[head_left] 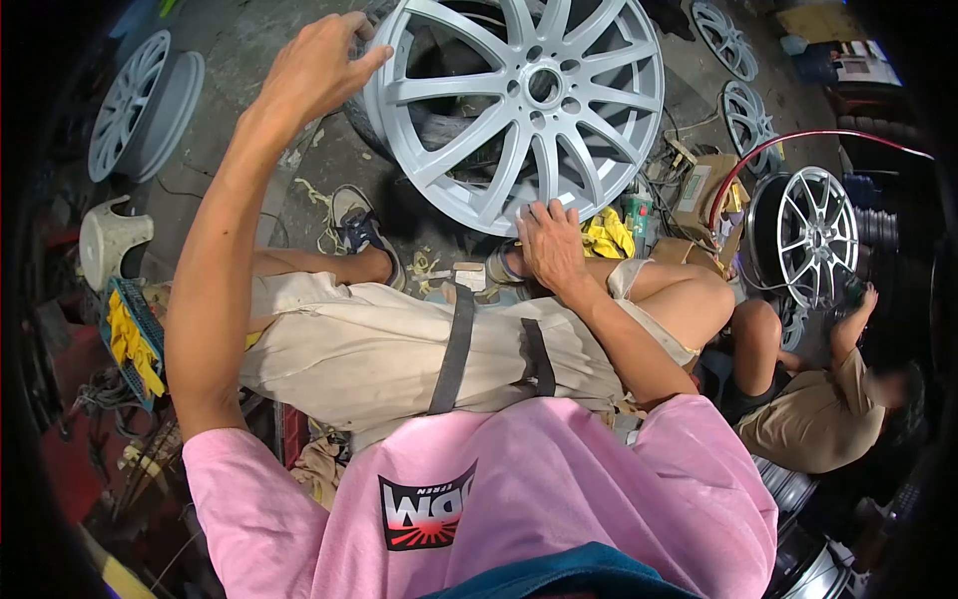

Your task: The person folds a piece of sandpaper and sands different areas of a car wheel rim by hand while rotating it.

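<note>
A grey multi-spoke wheel rim (544, 165) stands tilted in front of me, its face turned up toward me. My left hand (317, 68) is at the rim's upper left side, fingers curled at its outer edge and thumb pointing toward the spokes. At the bottom lip rests my right hand (554, 248), its fingertips bent over the edge. Whether anything thin lies under those fingers is hidden. Behind the rim, a dark tyre (371, 128) partly shows.
Another person (813, 409) crouches at right by a silver rim (818, 238). A grey rim (135, 110) stands at left near a white stool (115, 240). Yellow gloves (609, 236), a cardboard box (704, 195) and a red hose (733, 175) lie right. A teal basket (130, 324) sits left.
</note>
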`<state>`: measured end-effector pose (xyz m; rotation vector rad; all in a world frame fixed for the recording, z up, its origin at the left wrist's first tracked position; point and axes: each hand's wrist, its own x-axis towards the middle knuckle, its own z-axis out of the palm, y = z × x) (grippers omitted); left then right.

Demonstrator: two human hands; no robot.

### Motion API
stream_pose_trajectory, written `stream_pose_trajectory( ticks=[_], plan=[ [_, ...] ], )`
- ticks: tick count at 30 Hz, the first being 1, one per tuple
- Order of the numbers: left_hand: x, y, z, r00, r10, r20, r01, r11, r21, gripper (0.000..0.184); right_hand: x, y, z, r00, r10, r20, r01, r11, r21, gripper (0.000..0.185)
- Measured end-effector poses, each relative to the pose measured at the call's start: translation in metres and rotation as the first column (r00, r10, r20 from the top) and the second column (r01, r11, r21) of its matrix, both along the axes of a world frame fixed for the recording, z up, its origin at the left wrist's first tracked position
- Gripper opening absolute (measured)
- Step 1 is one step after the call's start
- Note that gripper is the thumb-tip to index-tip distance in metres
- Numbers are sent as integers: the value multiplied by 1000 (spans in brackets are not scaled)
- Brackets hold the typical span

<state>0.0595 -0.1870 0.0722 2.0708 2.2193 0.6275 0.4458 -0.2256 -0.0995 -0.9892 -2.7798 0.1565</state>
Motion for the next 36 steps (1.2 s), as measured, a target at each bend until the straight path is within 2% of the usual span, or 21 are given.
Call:
stream_pose_trajectory(
  ticks=[2,5,7,8,10,11,12,14,15,17,18,19,21,24,27,29,32,33,34,35,36],
  plan=[
    [-3,-2,-3,1000,20,17,-18,997,-75,41,-2,0,1,998,-38,45,35,998,52,21],
    [-4,0,-13,997,72,-7,-72,991,-113,48,-11,-1,3,985,-148,88,158,980,-117,26],
    [-4,2,-24,995,87,45,-79,984,-157,53,-8,0,2,969,-236,-77,147,795,-589,24],
    [-4,4,-29,990,107,97,-85,975,-204,58,-2,0,2,968,-238,-81,147,797,-586,24],
    [-6,11,-36,979,90,184,-29,951,-309,56,18,-3,2,970,78,-229,-138,956,-260,30],
    [-6,12,-41,957,84,276,37,913,-406,55,26,0,2,969,77,-233,-139,955,-264,30],
    [-4,10,-46,958,84,273,36,913,-407,55,37,5,3,983,95,-160,-134,958,-254,32],
    [4,8,-54,859,171,483,67,897,-436,50,52,11,6,993,116,-9,-115,966,-231,38],
    [7,9,-55,860,164,483,74,897,-436,50,47,6,4,994,109,-9,-108,967,-231,38],
    [5,8,-56,850,169,500,66,906,-419,49,15,-11,-2,982,-64,178,131,909,-397,32],
    [5,8,-57,853,160,497,74,905,-419,49,2,-23,-7,989,-46,140,96,922,-375,29],
    [4,8,-57,856,157,493,77,904,-421,49,-20,-26,-5,973,-99,208,191,854,-485,31],
    [3,9,-57,862,151,484,81,902,-424,50,-26,-34,-2,995,-61,-73,33,941,-336,29],
    [4,7,-55,846,127,518,129,894,-429,60,5,-20,2,999,-45,17,47,974,-221,18],
    [11,4,-58,815,158,558,96,912,-399,54,10,-8,11,970,-107,217,159,958,-239,13],
    [12,2,-68,798,169,579,79,923,-377,58,-10,-8,12,972,-108,209,154,963,-220,15],
    [12,-2,-67,806,201,557,106,877,-469,75,-30,7,12,995,-80,-56,47,894,-446,23],
    [15,-4,-72,809,196,555,108,877,-468,75,-29,14,19,995,-85,-60,49,895,-444,23],
    [18,-6,-79,781,217,586,95,886,-455,75,-23,24,34,968,-220,-123,29,580,-814,25],
    [17,-10,-85,750,242,616,76,893,-443,74,-16,35,43,927,-358,-113,-69,134,-989,29],
    [22,-18,-83,714,246,655,87,898,-432,65,-2,50,31,876,-421,-235,-82,350,-933,31]
  ],
)
